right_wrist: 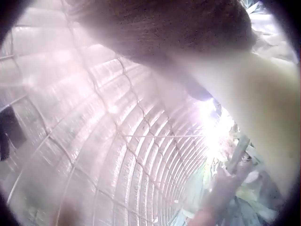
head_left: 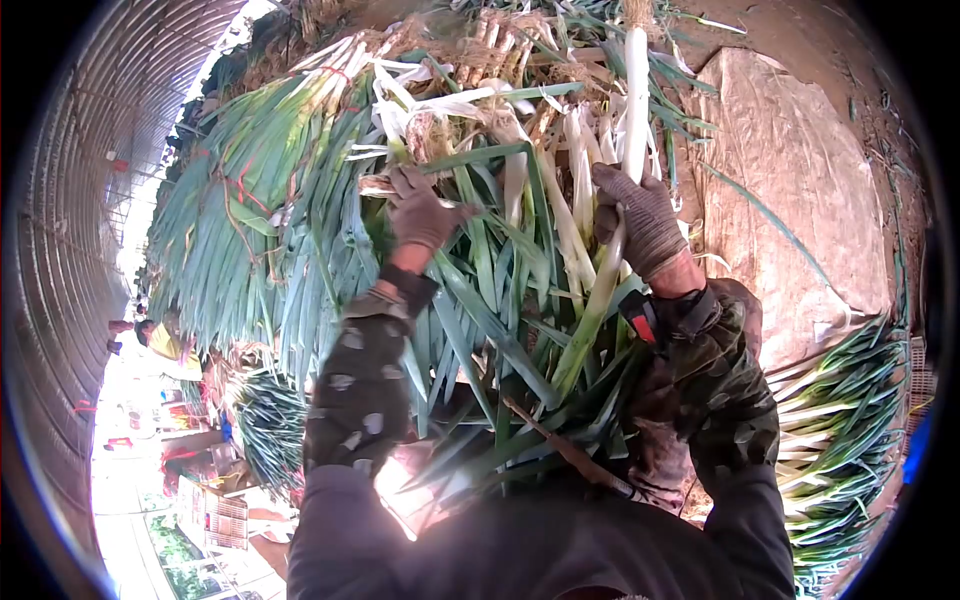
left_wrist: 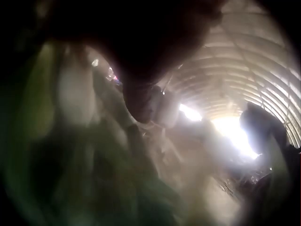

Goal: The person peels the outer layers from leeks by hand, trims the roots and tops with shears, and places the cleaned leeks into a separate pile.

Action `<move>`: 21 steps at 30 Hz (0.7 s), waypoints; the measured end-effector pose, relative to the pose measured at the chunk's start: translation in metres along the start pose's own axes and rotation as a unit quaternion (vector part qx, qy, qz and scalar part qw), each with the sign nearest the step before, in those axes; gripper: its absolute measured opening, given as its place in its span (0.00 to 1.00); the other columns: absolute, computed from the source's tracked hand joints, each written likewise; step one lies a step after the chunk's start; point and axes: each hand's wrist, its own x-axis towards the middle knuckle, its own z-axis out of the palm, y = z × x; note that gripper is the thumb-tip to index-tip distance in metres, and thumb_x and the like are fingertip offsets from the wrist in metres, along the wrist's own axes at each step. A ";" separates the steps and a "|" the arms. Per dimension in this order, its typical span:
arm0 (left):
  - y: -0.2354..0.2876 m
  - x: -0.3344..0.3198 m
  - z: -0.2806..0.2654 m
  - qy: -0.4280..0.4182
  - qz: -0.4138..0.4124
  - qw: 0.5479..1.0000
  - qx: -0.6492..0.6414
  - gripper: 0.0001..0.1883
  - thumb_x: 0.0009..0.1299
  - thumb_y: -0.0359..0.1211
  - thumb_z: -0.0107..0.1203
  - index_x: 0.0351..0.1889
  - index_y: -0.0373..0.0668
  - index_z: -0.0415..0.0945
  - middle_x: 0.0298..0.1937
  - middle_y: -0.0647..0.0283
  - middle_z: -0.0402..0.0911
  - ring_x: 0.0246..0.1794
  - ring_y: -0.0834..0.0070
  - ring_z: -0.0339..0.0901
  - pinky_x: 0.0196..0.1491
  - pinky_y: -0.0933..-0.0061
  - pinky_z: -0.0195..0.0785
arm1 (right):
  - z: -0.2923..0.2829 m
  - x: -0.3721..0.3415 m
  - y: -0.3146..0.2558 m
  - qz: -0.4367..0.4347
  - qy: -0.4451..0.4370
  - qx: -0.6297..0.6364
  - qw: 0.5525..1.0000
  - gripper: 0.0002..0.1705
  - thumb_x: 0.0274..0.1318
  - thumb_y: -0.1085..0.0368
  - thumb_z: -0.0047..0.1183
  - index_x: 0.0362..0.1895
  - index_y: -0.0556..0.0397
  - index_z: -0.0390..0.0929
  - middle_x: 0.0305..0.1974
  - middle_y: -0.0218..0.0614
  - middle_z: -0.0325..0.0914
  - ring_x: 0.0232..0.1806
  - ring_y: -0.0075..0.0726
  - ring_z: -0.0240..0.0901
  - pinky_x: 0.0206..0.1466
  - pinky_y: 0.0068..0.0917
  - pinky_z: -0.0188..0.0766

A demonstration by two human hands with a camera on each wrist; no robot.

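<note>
right hand (head_left: 642,222) grips a leek (head_left: 637,100) round its pale stalk, beside the left edge of the brown sheet (head_left: 795,175). left hand (head_left: 422,215), by a dry strip (head_left: 376,187): hold cannot be told. risk: leaves snagging in the heap (head_left: 285,190), tearing if pulled hard.

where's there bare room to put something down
The brown sheet offers bare room, between the leek in the right hand and the lower-right leeks; one loose leaf crosses it. Soil past the sheet's top edge looks mostly bare. The leek heap around the left hand is crowded.
</note>
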 end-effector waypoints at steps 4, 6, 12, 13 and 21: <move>0.042 0.002 0.045 0.010 -0.057 0.998 0.032 0.79 0.39 0.72 0.66 0.76 0.29 0.34 0.79 0.41 0.35 0.78 0.39 0.38 0.70 0.31 0.41 | -0.005 0.004 0.003 0.004 -0.002 0.020 1.000 0.08 0.59 0.63 0.60 0.37 0.51 0.76 0.19 0.24 0.67 0.14 0.22 0.59 0.16 0.25 0.56; 0.068 0.009 0.043 -0.020 -0.076 0.997 -0.022 0.79 0.41 0.70 0.68 0.76 0.30 0.31 0.79 0.42 0.35 0.79 0.41 0.37 0.70 0.29 0.38 | -0.006 0.005 0.002 0.006 -0.008 0.024 1.000 0.09 0.58 0.63 0.61 0.38 0.52 0.76 0.19 0.23 0.66 0.14 0.22 0.60 0.16 0.25 0.56; 0.125 0.011 0.059 -0.148 -0.084 0.979 -0.115 0.81 0.39 0.69 0.70 0.76 0.34 0.26 0.80 0.46 0.30 0.80 0.46 0.33 0.69 0.29 0.41 | -0.015 0.004 -0.002 -0.014 0.005 -0.010 1.000 0.12 0.58 0.60 0.62 0.37 0.54 0.76 0.18 0.26 0.67 0.14 0.24 0.63 0.15 0.25 0.60; 0.133 0.007 0.064 -0.167 -0.084 0.975 -0.122 0.81 0.39 0.69 0.70 0.76 0.35 0.27 0.80 0.47 0.30 0.80 0.47 0.32 0.69 0.28 0.42 | -0.016 0.005 0.001 -0.021 -0.003 -0.015 1.000 0.12 0.58 0.60 0.62 0.36 0.54 0.76 0.17 0.26 0.67 0.14 0.25 0.64 0.15 0.25 0.61; 0.102 0.014 0.102 -0.051 -0.008 0.998 -0.047 0.62 0.49 0.62 0.67 0.74 0.35 0.51 0.79 0.47 0.47 0.82 0.59 0.32 0.63 0.39 0.55 | -0.018 -0.002 -0.013 0.013 0.011 0.007 1.000 0.12 0.58 0.61 0.63 0.35 0.56 0.76 0.18 0.28 0.67 0.14 0.25 0.63 0.17 0.26 0.62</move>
